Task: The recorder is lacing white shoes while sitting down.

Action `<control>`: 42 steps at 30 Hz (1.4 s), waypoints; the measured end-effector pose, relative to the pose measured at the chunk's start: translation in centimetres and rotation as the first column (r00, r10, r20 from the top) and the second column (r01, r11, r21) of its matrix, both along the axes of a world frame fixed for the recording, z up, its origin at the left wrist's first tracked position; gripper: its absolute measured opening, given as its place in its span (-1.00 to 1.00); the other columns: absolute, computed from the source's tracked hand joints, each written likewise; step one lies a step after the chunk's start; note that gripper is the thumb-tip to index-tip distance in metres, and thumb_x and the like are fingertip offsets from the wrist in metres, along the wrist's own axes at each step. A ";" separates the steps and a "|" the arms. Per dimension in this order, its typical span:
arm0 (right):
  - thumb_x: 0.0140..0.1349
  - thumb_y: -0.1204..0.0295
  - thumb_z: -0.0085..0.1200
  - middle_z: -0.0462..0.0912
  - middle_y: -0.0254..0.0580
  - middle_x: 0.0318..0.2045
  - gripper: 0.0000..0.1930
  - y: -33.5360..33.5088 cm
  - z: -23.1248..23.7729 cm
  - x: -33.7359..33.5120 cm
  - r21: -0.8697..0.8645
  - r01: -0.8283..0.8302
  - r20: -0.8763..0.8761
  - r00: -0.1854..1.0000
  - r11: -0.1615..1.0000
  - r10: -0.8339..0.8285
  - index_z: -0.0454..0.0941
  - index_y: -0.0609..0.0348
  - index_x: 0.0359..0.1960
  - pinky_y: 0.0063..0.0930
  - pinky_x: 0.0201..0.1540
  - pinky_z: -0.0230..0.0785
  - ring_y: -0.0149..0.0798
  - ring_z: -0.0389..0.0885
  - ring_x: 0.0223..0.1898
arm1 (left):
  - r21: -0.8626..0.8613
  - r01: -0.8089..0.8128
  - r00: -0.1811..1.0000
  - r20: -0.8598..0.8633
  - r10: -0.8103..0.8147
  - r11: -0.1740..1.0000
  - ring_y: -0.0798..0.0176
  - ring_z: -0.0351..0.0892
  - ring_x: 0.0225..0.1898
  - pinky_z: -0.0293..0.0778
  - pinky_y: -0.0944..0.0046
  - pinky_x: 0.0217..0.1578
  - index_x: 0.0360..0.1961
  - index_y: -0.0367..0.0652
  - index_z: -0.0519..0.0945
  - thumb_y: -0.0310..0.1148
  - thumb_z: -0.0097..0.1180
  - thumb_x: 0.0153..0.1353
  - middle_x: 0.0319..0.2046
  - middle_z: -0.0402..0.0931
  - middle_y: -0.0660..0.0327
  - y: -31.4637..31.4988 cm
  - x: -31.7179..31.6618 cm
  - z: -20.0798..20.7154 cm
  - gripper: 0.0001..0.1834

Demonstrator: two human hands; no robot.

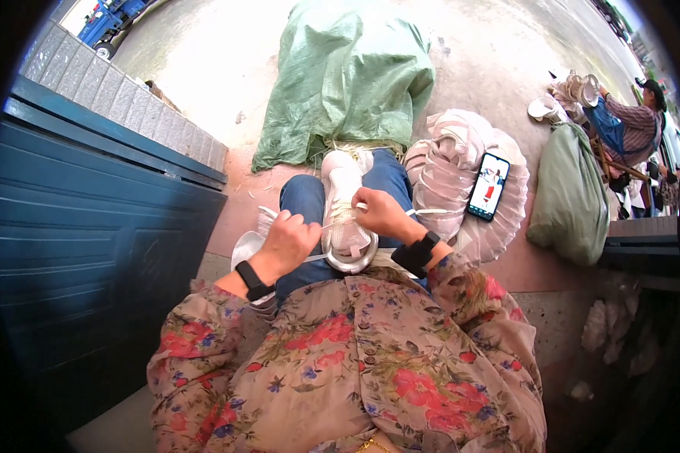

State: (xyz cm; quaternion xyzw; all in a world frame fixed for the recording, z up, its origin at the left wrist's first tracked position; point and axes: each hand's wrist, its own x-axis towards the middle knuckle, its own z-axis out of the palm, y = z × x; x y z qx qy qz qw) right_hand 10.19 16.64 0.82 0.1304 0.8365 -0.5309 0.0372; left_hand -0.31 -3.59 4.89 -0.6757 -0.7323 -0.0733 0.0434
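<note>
A white sneaker point(345, 189) rests on my lap between my jean-covered thighs, its toe pointing away and its round opening near me. Left of the shoe, my left hand point(289, 241) is closed in a pinch on a pale shoelace. That lace stretches across the sneaker's upper toward my right hand point(383, 214), which lies over the shoe's right side, also pinching lace. Exactly how the lace runs through the eyelets is too small to make out. Both wrists carry black bands.
A green woven sack point(347, 68) lies beyond my knees. To the right, a phone point(488, 187) with a lit screen rests on bundled white shoe pieces point(440, 177). Farther right are a full green sack point(570, 196) and a seated person point(633, 121). A blue door point(98, 234) stands left.
</note>
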 end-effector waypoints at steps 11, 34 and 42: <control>0.06 0.48 0.04 0.48 -0.38 -0.56 -0.80 3.7 3.8 1.9 -0.464 0.304 0.212 0.950 0.832 -0.229 0.46 0.27 -0.26 -0.62 -0.58 0.29 -0.50 0.43 -0.57 | 0.158 -0.194 0.975 0.140 0.172 0.968 0.12 0.36 -0.42 0.30 0.16 -0.36 -0.40 -0.18 0.47 -0.41 0.05 0.02 -0.54 0.42 0.20 -5.8 -1.9 -1.8 -0.89; -0.03 0.43 -0.05 0.37 -0.12 0.03 -0.83 0.6 2.6 0.8 0.903 -0.113 -0.063 0.920 0.414 0.387 0.48 0.08 -0.35 0.04 0.21 -0.14 -0.11 0.14 0.21 | -0.077 -0.073 0.990 0.116 0.082 0.994 0.14 0.39 -0.48 0.28 0.18 -0.49 -0.51 -0.19 0.37 -0.47 -0.06 -0.09 -0.65 0.40 0.19 2.3 3.8 0.3 -0.94; -0.13 0.51 -0.01 0.48 -0.05 -0.22 -0.91 1.2 1.6 1.3 0.777 -0.085 -0.324 0.796 0.624 0.512 0.38 0.23 -0.55 -0.20 0.07 0.17 -0.10 0.40 -0.05 | -0.160 -0.108 0.977 0.164 0.134 0.981 0.10 0.43 -0.51 0.30 0.17 -0.52 -0.54 -0.21 0.39 -0.51 -0.06 -0.11 -0.67 0.42 0.12 0.3 2.5 -0.4 -0.96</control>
